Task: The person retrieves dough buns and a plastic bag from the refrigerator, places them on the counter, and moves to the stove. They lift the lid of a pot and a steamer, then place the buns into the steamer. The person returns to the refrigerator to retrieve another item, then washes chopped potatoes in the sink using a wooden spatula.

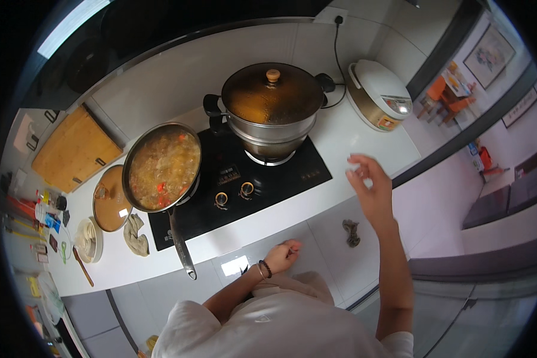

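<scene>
My left hand (283,257), a beaded bracelet and a bangle at its wrist, is loosely curled in front of my body over the floor; whether it holds anything is unclear. My right hand (368,180) is raised near the counter's right part, fingers bent and apart, holding nothing. A frying pan (163,168) of bubbling stew with red pieces sits on the left burner of the black cooktop (232,215), its handle (182,250) past the counter edge. On the right burner stands a steamer pot (273,132) under a glass lid (275,91) with a wooden knob.
Right of the stove is a rice cooker (378,94). To the left lie a glass lid (111,201), a folded cloth (136,235), a white bowl (97,246) and a wooden utensil (83,267). A cutting board (76,150) leans behind. A crumpled cloth-like item (351,232) is on the floor.
</scene>
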Motion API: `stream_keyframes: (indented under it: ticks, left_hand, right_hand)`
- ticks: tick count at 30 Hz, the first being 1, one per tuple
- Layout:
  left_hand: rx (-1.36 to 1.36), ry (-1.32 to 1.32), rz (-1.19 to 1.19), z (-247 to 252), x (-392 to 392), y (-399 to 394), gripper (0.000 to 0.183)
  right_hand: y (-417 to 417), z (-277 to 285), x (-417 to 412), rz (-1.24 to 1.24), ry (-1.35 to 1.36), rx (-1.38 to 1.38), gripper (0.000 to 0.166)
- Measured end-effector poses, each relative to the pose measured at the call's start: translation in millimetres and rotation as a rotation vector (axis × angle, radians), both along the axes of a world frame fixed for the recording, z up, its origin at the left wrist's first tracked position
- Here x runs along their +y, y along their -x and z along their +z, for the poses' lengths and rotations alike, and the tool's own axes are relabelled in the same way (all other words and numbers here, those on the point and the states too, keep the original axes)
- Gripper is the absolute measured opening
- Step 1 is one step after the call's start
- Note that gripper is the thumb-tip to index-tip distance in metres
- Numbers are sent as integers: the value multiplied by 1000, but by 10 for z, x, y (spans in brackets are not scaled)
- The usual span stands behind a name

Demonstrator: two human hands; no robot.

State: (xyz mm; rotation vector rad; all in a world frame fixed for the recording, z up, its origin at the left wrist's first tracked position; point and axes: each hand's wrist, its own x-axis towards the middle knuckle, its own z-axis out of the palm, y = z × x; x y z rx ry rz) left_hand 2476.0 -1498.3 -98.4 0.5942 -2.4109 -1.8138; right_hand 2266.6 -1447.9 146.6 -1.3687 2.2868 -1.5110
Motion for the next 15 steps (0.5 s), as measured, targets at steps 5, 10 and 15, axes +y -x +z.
stream_keyframes:
  ticks: [5,10,15]
  left_hand:
    - [-12,-58,332,25,-106,-117,23]
    - [-28,-89,679,-21,-11,-252,24]
    - [-73,-104,945,187,263,-225,21]
  right_hand:
    - [512,289,-1162,275,10,94,42]
    - [888,225,-2322,220,-262,464,51]
    - [963,325,-2894,360,-665,545,42]
